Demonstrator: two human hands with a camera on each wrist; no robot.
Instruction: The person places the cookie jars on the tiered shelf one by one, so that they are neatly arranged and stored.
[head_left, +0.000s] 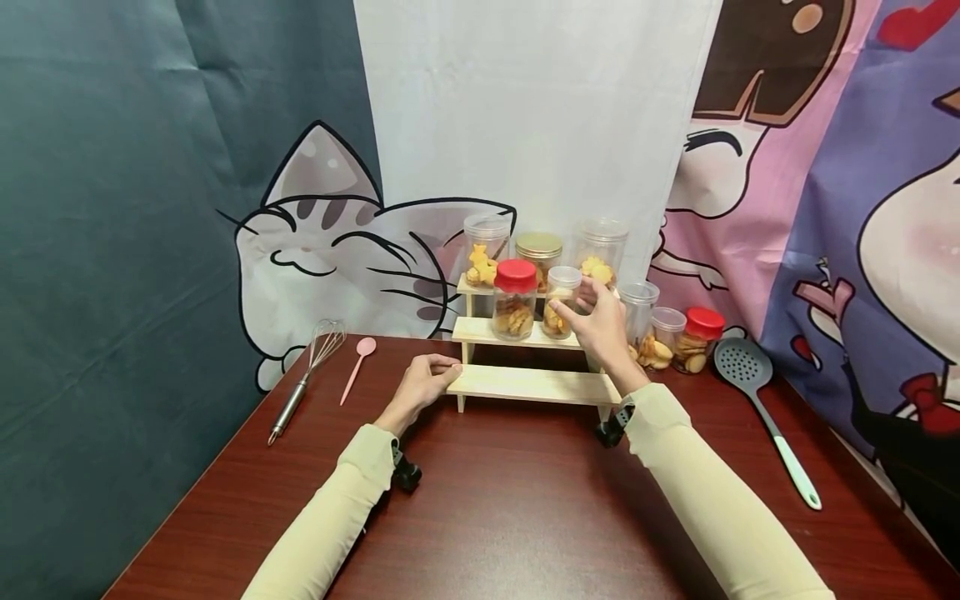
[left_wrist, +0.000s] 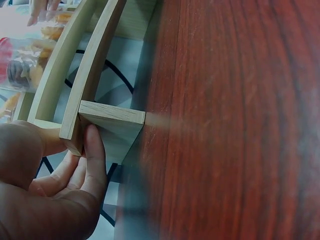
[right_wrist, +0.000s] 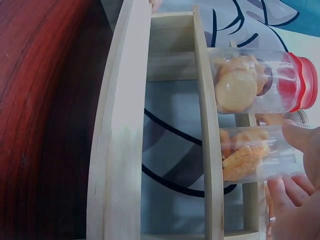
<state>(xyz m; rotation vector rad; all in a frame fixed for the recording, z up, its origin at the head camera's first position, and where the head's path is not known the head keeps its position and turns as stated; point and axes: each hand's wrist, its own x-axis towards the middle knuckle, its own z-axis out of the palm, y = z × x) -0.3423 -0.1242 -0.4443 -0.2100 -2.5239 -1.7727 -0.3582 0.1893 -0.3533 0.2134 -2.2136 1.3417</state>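
1. Look at the room here: the red-brown table (head_left: 480, 508) spreads wide on the near side of the pale wooden stand (head_left: 534, 385), while the cartoon backdrop (head_left: 540, 117) hems in the far side.
2. At the stand's left end, the left hand (head_left: 422, 385) pinches the tip of the bottom step, thumb above, fingers beneath!
3. Over to the right, the right hand (head_left: 606, 325) has thumb and fingers curled round the small clear-lidded jar (head_left: 558, 323), which stands upright at the middle step's right part.
4. Tight quarters: the red-topped jar (head_left: 515, 304) is just beside it on the left, with a slim gap between.
5. The count: three steps, eight jars. Three are on the top step, two on the middle, and a trio of jars (head_left: 663, 337) on the table to the right.
6. Utensils, one of each: whisk (head_left: 309, 379) and pink spoon (head_left: 358, 371) left, slotted turner (head_left: 772, 421) right (grey head, mint handle).
7. And the gripped jar? Slender, see-through, golden-brown biscuits in its lower part, pale translucent cap on top.
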